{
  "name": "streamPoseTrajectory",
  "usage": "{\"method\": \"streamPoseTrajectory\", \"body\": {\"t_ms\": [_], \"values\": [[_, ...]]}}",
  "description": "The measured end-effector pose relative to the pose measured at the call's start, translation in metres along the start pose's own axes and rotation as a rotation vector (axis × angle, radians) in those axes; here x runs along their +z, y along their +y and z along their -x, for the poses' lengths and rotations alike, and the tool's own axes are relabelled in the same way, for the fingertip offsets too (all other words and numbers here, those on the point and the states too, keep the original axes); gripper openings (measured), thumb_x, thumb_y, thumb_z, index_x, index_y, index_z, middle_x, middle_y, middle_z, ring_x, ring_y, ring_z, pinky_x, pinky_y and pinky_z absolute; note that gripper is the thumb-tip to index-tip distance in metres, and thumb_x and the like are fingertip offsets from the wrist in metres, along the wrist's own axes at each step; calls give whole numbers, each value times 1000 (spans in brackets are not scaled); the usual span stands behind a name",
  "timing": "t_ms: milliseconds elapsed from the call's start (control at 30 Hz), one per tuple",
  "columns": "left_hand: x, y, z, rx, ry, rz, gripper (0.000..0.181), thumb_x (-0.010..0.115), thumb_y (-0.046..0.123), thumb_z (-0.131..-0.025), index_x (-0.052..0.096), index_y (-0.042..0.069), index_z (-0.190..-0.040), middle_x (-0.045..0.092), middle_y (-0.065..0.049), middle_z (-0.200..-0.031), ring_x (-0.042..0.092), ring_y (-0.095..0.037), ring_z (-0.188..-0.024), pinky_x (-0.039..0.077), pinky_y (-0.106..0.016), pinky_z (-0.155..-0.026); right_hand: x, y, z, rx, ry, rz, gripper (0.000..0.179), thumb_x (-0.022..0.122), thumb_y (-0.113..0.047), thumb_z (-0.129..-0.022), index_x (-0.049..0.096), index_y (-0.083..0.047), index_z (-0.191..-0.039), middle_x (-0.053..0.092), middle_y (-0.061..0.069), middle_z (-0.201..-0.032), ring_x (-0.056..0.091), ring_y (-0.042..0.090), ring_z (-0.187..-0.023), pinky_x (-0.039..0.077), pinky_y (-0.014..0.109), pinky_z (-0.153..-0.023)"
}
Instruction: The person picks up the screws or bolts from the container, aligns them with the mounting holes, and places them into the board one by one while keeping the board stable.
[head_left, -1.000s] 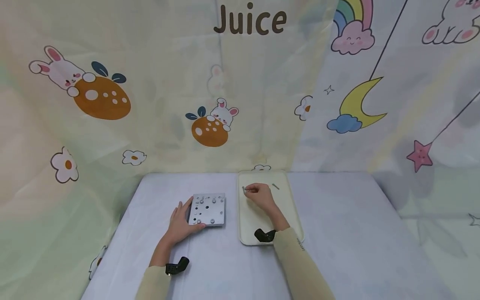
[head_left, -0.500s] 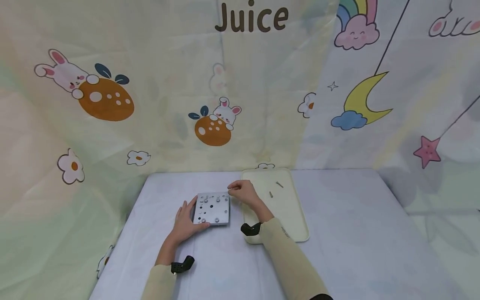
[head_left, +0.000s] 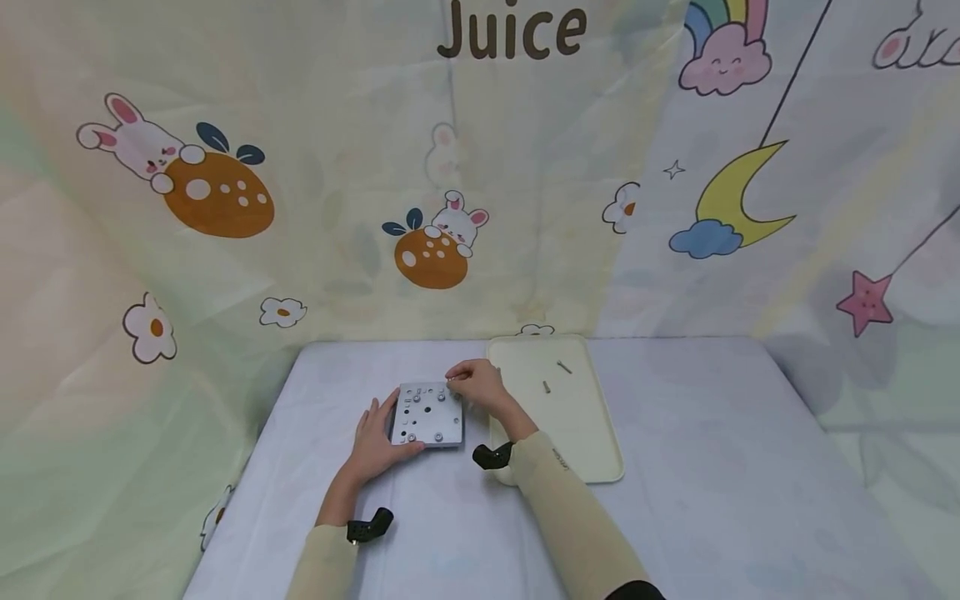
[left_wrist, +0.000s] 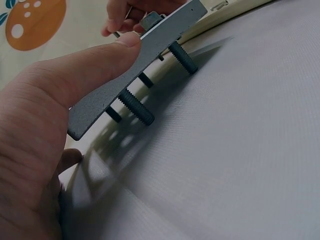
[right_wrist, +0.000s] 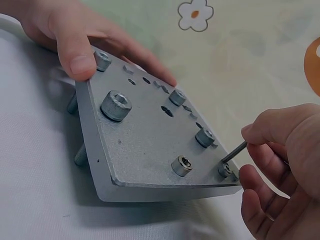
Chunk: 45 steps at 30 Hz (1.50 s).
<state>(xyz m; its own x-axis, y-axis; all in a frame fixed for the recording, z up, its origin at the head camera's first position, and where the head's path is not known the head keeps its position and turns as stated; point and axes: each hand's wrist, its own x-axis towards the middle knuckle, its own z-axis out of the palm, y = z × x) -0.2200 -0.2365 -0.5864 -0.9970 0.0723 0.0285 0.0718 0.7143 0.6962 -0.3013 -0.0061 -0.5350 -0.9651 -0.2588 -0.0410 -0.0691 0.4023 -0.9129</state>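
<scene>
A grey metal plate [head_left: 428,415] with socket-head screws and small holes is held by my left hand [head_left: 372,442] at its left side. In the left wrist view the thumb [left_wrist: 107,57] presses on the plate's edge, and threaded screw shanks [left_wrist: 136,106] stick out underneath. My right hand [head_left: 483,388] is at the plate's far right corner. In the right wrist view it pinches a thin metal pin [right_wrist: 235,151], tilted, its lower end at the plate beside a small socket-head screw [right_wrist: 224,170]. The pin's upper end is hidden by the fingers.
A cream tray [head_left: 577,442] lies to the right of the plate, partly under my right forearm. On it are a small screw [head_left: 564,367] and a shorter one [head_left: 547,387]. White cloth [head_left: 720,467] covers the table, and a printed curtain [head_left: 337,167] hangs behind.
My right hand has moved left from the tray to the plate's far right corner, carrying the thin pin. My left hand keeps its hold on the plate. The head view has shifted slightly.
</scene>
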Motion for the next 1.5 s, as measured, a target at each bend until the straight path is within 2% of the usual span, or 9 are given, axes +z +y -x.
{"method": "streamPoseTrajectory", "body": {"t_ms": [300,600,833,1100,1167,1300,1500], "values": [[0,1,-1,-5,1,1,118,81,63,-63,23,19,-156,24,-16,-157,1,-41,-145,1,-56,-116,0,-1,2,17,8,1,14,71,-12,-86,74,-7,-99,67,-1,-81,57,12,-70,45,22,-55],[-2,3,-1,-23,-23,12,121,80,67,-62,20,21,-156,20,-18,-158,-1,-42,-145,1,-59,-115,-7,4,6,2,34,-40,16,72,-9,-84,73,-3,-99,64,2,-78,55,13,-67,45,23,-54],[-4,4,-7,30,-1,-2,118,80,63,-64,21,19,-156,23,-19,-157,1,-44,-145,0,-57,-115,-33,17,17,-23,122,3,9,72,-9,-86,72,-5,-93,63,2,-78,56,15,-70,48,24,-59],[-2,0,-6,37,-11,-15,119,80,64,-63,21,17,-156,23,-19,-157,2,-43,-145,1,-56,-116,-71,49,44,-21,243,73,7,74,-8,-84,74,-6,-91,64,0,-76,57,15,-70,48,26,-61],[-2,-1,-8,49,-5,-26,118,79,65,-64,21,18,-156,23,-19,-157,3,-43,-145,1,-55,-116,-82,57,49,-7,281,64,7,73,-8,-84,73,-5,-91,64,1,-77,57,16,-71,49,28,-63],[-2,-2,-6,36,-12,-33,118,79,64,-64,20,19,-156,22,-19,-157,2,-42,-145,1,-55,-116,-100,73,57,46,327,43,9,73,-8,-84,73,-5,-92,64,3,-79,57,17,-72,48,27,-64],[-1,-3,3,21,-29,-31,118,79,64,-66,19,18,-156,21,-21,-157,1,-44,-144,0,-57,-115,-113,92,69,128,348,53,11,74,-13,-85,74,-7,-94,66,4,-82,58,18,-73,48,28,-64]]}}
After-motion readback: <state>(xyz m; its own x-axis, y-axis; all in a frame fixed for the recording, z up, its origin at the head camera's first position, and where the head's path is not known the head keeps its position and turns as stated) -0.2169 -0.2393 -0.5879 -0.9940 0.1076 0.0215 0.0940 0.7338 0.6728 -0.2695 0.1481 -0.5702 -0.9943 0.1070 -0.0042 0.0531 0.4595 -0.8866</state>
